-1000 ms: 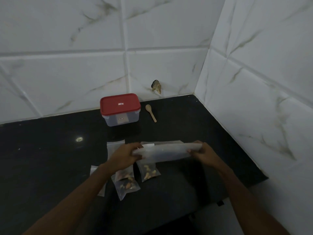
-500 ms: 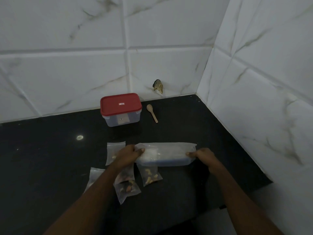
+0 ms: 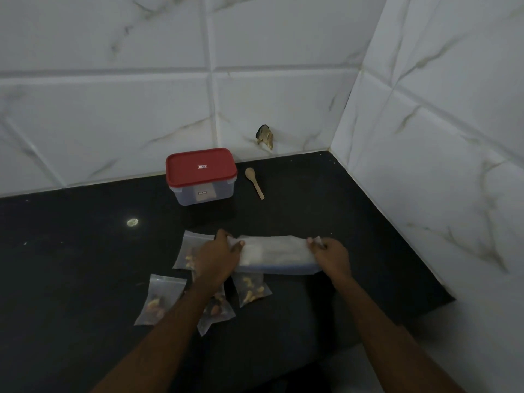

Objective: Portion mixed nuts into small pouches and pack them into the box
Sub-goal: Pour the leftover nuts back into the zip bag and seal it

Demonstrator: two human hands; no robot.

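A long translucent plastic bag [image 3: 276,255] lies across the black counter [image 3: 85,279]. My left hand [image 3: 217,258] grips its left end and my right hand [image 3: 330,256] pinches its right end. Several small clear pouches with mixed nuts lie under and beside my left arm: one at the far left [image 3: 160,300], one behind my hand [image 3: 188,252], one under my wrist [image 3: 217,312] and one below the bag [image 3: 251,289]. A clear box with a red lid [image 3: 201,175] stands shut by the back wall. A small wooden spoon [image 3: 254,182] lies to its right.
White marble-tiled walls close the counter at the back and on the right, meeting in a corner [image 3: 330,150]. A chipped hole [image 3: 265,137] marks the back wall low down. The counter's front edge [image 3: 397,324] runs at lower right.
Both hands have lowered the long bag from above the counter onto it. It now lies flat, and the pouch at the far left shows more fully.
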